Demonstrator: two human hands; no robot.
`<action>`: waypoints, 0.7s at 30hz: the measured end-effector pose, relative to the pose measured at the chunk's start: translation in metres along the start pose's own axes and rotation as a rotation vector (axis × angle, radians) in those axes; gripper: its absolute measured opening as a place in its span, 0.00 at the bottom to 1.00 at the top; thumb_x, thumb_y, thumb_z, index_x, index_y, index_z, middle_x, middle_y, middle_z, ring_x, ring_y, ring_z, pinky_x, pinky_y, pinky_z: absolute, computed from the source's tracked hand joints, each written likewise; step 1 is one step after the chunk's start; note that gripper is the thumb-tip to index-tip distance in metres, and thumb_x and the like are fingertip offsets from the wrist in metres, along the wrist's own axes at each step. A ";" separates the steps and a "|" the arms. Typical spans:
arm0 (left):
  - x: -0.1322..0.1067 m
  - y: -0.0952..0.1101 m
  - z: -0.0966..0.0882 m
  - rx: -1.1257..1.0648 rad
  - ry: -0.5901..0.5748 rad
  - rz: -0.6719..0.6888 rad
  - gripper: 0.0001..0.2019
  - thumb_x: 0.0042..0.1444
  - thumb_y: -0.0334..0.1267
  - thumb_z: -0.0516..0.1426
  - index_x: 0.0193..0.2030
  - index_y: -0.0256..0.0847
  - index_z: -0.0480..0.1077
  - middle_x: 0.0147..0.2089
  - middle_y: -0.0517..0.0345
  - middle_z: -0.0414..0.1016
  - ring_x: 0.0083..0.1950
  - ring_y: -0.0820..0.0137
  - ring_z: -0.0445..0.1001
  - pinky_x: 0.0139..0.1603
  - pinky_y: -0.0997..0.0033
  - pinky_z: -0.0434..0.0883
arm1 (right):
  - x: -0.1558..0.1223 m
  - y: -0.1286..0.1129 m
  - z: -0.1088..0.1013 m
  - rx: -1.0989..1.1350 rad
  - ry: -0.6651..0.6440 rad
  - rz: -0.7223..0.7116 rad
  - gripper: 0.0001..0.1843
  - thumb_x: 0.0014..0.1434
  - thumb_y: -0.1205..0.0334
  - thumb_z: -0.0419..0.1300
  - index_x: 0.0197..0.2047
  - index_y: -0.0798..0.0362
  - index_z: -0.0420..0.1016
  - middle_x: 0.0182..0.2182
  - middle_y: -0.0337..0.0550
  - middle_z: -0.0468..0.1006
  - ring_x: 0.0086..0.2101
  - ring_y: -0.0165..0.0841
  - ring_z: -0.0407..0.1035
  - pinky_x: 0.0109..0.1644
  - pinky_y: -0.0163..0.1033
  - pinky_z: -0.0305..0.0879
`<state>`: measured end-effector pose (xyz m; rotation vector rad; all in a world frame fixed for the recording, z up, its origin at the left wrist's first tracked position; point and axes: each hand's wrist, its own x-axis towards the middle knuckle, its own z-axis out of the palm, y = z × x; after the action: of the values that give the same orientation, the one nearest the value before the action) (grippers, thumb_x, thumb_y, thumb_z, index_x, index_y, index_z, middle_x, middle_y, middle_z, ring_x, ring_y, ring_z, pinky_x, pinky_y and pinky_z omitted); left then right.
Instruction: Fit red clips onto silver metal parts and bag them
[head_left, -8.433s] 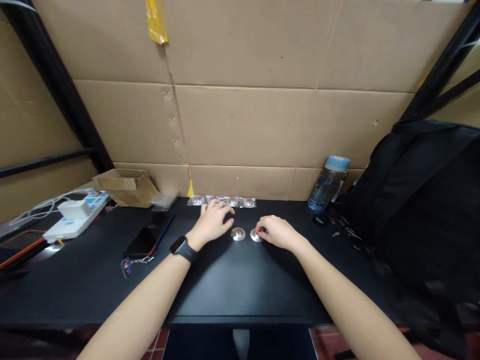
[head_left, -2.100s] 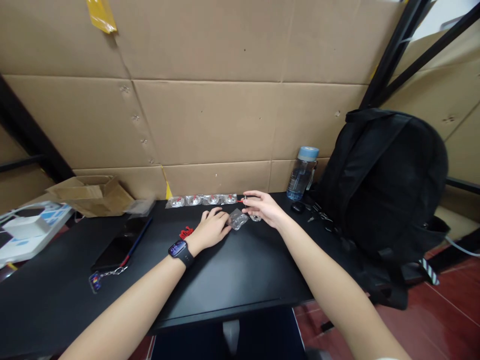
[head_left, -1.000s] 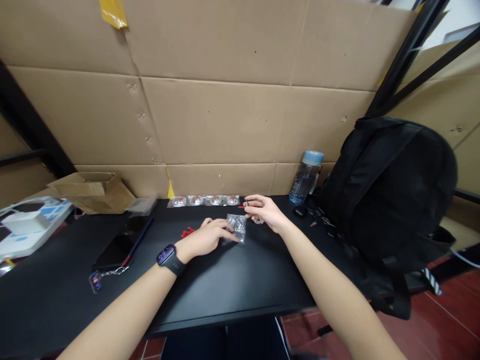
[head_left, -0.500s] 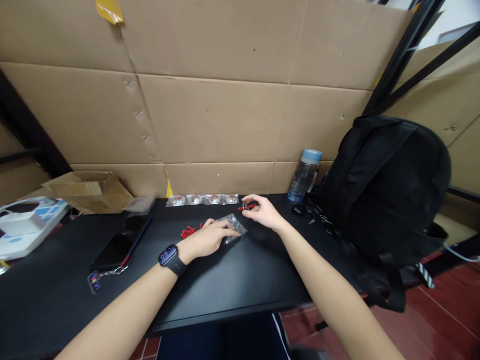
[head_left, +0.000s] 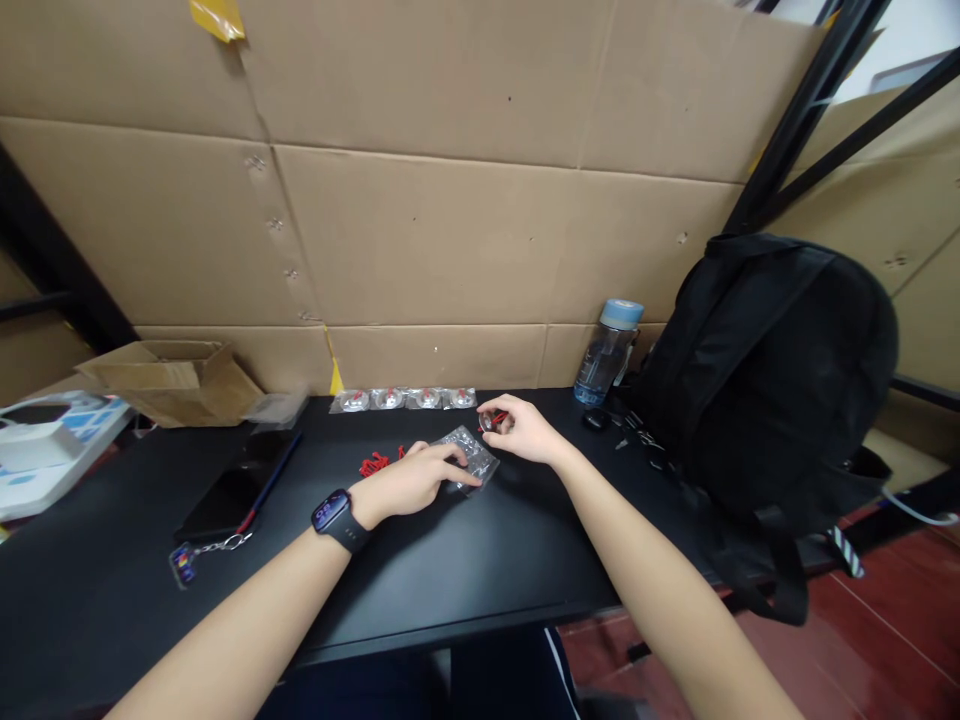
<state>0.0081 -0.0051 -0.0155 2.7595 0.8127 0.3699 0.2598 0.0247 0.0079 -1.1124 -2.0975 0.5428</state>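
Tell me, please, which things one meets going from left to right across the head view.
White power strip, black phone, smartwatch, left hand, right hand, water bottle, black backpack.

No text, brand or number can be read. Lit characters are shown on the watch (head_left: 331,511), towards eight o'clock from the centre, but are too small to be made out. Pale markings are borne by the bottle (head_left: 601,358) at three o'clock, and coloured print by the key tag (head_left: 182,566), farther out at eight; neither can be deciphered.
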 end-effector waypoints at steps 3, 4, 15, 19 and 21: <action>0.000 -0.001 -0.001 -0.028 -0.004 -0.015 0.34 0.56 0.20 0.46 0.57 0.64 0.75 0.59 0.61 0.72 0.59 0.63 0.68 0.59 0.61 0.61 | -0.003 -0.007 -0.005 -0.156 -0.092 -0.080 0.21 0.47 0.65 0.69 0.47 0.51 0.81 0.41 0.43 0.77 0.34 0.31 0.71 0.42 0.36 0.67; -0.001 0.000 -0.002 -0.036 -0.005 -0.018 0.34 0.57 0.21 0.47 0.58 0.64 0.74 0.60 0.61 0.72 0.60 0.62 0.67 0.60 0.61 0.61 | -0.004 -0.010 -0.006 -0.196 -0.129 -0.097 0.20 0.46 0.65 0.69 0.45 0.51 0.81 0.40 0.42 0.77 0.36 0.32 0.72 0.42 0.36 0.66; -0.002 0.004 0.001 0.043 -0.031 -0.014 0.40 0.54 0.17 0.45 0.64 0.67 0.67 0.73 0.66 0.60 0.67 0.63 0.65 0.60 0.62 0.60 | -0.017 -0.030 -0.012 -0.435 -0.409 0.046 0.12 0.43 0.55 0.71 0.33 0.49 0.81 0.27 0.39 0.80 0.30 0.35 0.72 0.34 0.35 0.62; -0.002 0.003 0.001 0.027 -0.061 -0.012 0.42 0.52 0.16 0.44 0.64 0.65 0.67 0.73 0.65 0.59 0.71 0.64 0.60 0.62 0.61 0.59 | -0.017 -0.025 -0.007 -0.473 -0.414 0.062 0.11 0.44 0.55 0.71 0.32 0.49 0.82 0.29 0.41 0.80 0.30 0.35 0.72 0.33 0.35 0.62; -0.002 0.004 0.000 0.043 -0.067 -0.017 0.41 0.52 0.16 0.44 0.64 0.65 0.68 0.74 0.65 0.58 0.72 0.63 0.60 0.63 0.60 0.58 | -0.016 -0.023 -0.005 -0.467 -0.396 0.035 0.11 0.44 0.56 0.71 0.32 0.49 0.82 0.32 0.41 0.80 0.31 0.35 0.72 0.34 0.35 0.62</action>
<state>0.0084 -0.0092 -0.0145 2.7861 0.8358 0.2584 0.2571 -0.0009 0.0202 -1.3872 -2.6440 0.3100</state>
